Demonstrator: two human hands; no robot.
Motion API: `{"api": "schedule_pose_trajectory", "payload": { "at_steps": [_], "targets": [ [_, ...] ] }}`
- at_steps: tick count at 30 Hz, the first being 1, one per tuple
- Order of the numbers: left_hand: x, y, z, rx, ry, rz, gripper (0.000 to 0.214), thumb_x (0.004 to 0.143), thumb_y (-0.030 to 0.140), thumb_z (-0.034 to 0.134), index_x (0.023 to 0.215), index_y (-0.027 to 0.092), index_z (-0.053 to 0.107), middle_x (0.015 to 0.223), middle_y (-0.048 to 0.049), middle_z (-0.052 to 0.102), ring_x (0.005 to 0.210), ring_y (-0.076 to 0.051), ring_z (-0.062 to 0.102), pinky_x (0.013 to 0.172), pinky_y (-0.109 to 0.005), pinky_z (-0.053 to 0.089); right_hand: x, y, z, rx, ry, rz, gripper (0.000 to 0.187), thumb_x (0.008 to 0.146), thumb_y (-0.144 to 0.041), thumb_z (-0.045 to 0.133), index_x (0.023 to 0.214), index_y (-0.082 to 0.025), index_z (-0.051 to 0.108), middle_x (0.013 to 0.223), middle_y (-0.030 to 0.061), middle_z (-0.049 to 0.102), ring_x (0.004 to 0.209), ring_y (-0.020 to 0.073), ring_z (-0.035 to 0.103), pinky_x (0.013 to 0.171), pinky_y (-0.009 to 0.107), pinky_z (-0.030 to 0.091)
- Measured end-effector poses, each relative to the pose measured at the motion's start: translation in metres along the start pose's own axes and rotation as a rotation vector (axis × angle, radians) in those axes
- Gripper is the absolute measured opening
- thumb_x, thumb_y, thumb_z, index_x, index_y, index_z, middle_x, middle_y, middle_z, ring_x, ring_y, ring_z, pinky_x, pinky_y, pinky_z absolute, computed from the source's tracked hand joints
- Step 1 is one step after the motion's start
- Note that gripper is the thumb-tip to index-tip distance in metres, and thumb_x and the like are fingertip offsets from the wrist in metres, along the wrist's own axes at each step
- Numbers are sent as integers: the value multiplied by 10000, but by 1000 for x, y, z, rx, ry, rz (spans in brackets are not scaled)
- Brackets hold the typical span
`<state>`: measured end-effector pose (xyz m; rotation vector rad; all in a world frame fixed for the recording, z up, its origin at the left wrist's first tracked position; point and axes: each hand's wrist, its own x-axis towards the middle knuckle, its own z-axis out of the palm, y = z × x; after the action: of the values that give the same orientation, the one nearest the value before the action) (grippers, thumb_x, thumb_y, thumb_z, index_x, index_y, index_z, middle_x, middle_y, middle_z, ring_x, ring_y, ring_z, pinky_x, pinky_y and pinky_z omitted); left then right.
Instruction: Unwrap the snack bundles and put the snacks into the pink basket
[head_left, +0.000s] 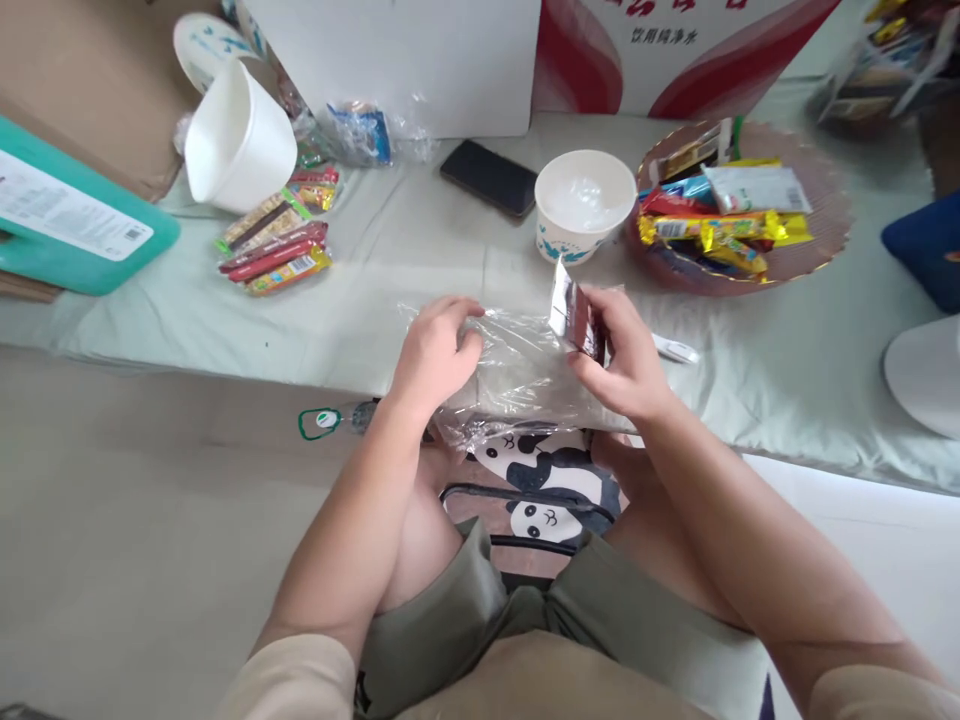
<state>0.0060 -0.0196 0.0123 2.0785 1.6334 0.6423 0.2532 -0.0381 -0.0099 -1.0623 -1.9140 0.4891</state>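
A small brown-and-white packet [579,318] is held between the thumb and fingers of my right hand [622,350], tilted above the table's front edge. My left hand [437,352] is at the clear plastic bag [517,365], its fingers loosely curved and the thumb apart from them. Crumpled, the bag spreads between both hands and hangs over the table edge. Just behind the packet stands a white paper bowl [583,200] with a blue leaf print. Partly hidden behind my right hand lies a thin white object [675,349].
A pink-tinted bowl [832,235] of wrapped snacks is at the right. Several snack packs [277,262] lie at the left by a white paper bucket [240,140]. A black phone [489,178] sits before a white box [405,60]. A teal container [82,220] stands far left.
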Motion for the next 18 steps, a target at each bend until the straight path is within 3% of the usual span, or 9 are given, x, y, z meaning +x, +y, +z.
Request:
{"api": "schedule_pose_trajectory", "payload": {
  "at_steps": [2, 5, 10, 15, 18],
  "targets": [
    [0, 13, 6, -2, 8, 49, 284, 882, 61, 569, 1088, 178, 726, 1193, -98, 771, 1199, -268, 700, 1101, -464, 561, -1, 3, -5, 37, 33, 32, 495, 886, -373, 573, 1361, -236, 590, 1136, 108, 679, 1005, 288, 630, 893, 493, 538],
    [3, 32, 25, -24, -93, 136, 271, 926, 123, 576, 1152, 150, 722, 1236, -125, 748, 1202, -278, 690, 1091, -474, 563, -3, 9, -10, 66, 74, 110, 462, 953, -423, 535, 1363, -224, 609, 1183, 127, 686, 1056, 291, 634, 942, 502, 527],
    [14, 49, 60, -17, -209, 216, 299, 927, 152, 588, 1196, 142, 721, 1300, -147, 709, 1264, -302, 649, 1141, -492, 518, -4, 13, -22, 200, 187, 242, 428, 916, -429, 546, 1297, -251, 624, 1195, 96, 698, 1091, 283, 654, 995, 501, 527],
    [23, 59, 74, -38, -169, 236, 293, 928, 179, 582, 1186, 165, 720, 1330, -142, 693, 1310, -299, 626, 1154, -497, 493, -14, 2, -49, 520, 287, 434, 333, 886, -478, 502, 1109, -269, 634, 913, 42, 694, 782, 231, 651, 722, 406, 560],
    [28, 69, 81, -12, -145, 236, 312, 923, 241, 619, 1214, 186, 716, 1363, -140, 678, 1389, -322, 577, 1211, -524, 430, -11, 3, -76, 502, 336, 448, 411, 898, -591, 467, 1094, -272, 636, 900, 56, 672, 713, 227, 630, 598, 376, 520]
  ]
}}
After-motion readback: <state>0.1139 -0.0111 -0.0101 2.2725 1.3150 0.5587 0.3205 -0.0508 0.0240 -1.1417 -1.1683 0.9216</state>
